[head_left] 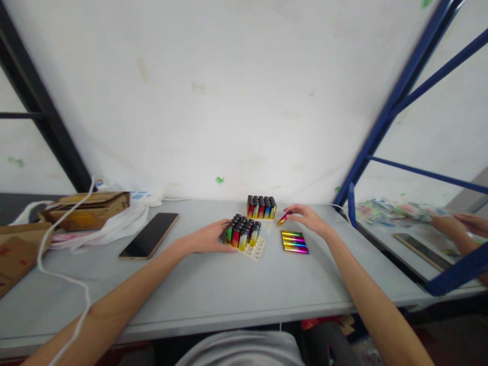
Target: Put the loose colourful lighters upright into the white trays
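Observation:
Several colourful lighters with black tops (242,230) stand upright in a white tray with round holes (254,251), whose front right holes are bare. My left hand (212,237) is wrapped round the left side of this group. Between the fingertips of my right hand (303,216) is a single yellow and purple lighter (282,219), tilted above the table. Just in front of that hand, several shiny lighters (295,242) lie side by side on the table. A second full block of upright lighters (261,207) stands behind, near the wall.
On the grey table (213,290), a phone (150,235) lies left of my left hand. Farther left are a cardboard box (95,211), plastic bags (131,221) and a white cable (63,277). Blue frame bars (377,122) rise at the right, with another person's hands (453,229) beyond.

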Demonstrator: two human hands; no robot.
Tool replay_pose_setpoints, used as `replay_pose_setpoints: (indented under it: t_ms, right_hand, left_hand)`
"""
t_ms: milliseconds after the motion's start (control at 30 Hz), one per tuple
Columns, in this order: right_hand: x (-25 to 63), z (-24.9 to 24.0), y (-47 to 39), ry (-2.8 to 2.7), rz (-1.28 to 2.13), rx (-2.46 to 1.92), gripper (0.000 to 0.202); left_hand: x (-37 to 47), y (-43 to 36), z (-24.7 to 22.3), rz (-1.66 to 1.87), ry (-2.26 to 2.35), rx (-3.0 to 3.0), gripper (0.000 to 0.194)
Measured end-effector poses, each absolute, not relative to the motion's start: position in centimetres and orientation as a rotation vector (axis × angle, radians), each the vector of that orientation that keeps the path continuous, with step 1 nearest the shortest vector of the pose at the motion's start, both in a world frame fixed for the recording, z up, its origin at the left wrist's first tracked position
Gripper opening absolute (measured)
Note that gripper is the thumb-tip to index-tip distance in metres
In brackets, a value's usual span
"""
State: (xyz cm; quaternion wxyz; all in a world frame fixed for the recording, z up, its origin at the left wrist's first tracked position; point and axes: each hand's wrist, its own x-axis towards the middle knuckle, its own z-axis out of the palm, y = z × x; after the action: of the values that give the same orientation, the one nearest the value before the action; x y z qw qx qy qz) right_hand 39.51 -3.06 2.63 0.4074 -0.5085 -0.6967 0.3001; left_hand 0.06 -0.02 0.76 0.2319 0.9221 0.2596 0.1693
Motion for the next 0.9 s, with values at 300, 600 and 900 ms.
replay_pose_setpoints:
  t_ms: [300, 600, 900]
  right_hand:
    - [31.5, 6.3, -3.3, -1.531, 0.949, -1.020, 0.047]
    - [28.6, 2.0, -3.7, -1.674, 0.673, -1.197, 0.046]
    - [28.3, 2.2, -4.7, -1.468, 0.409, -1.311, 0.048]
  left_hand:
    - [0.1, 0.2, 0.5, 0.447, 0.773, 2.536, 0.080]
    - [0.2, 0.1, 0.5, 0.479, 0.725, 2.576, 0.064]
    - [0.4, 0.1, -0.2, 0.528, 0.869, 2.523, 0.088]
